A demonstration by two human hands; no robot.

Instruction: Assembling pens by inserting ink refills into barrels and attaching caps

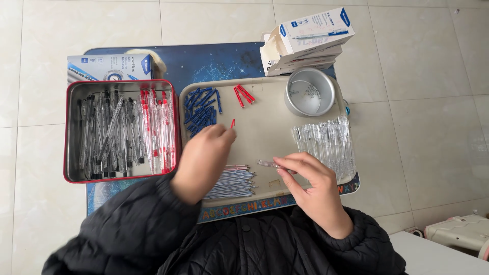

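The left hand (204, 160) is pinching a small red pen cap (233, 123) between its fingertips above the beige tray (265, 132), just beside the pile of blue caps (201, 109). The right hand (310, 186) is gripping a clear pen barrel (267, 164), lying nearly level over the tray, near the refills (232, 183).

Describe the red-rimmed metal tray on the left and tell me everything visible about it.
The red-rimmed tray is a rectangular, shallow tin with a shiny metal inside and red outer walls. It lies flat at the left end of the dark blue mat, beside the beige tray, with a blue and white box just behind it. It holds finished pens lying mostly lengthwise: black-tipped ones on the left, red ones on the right. Neither hand touches it; the left sleeve lies near its front corner.
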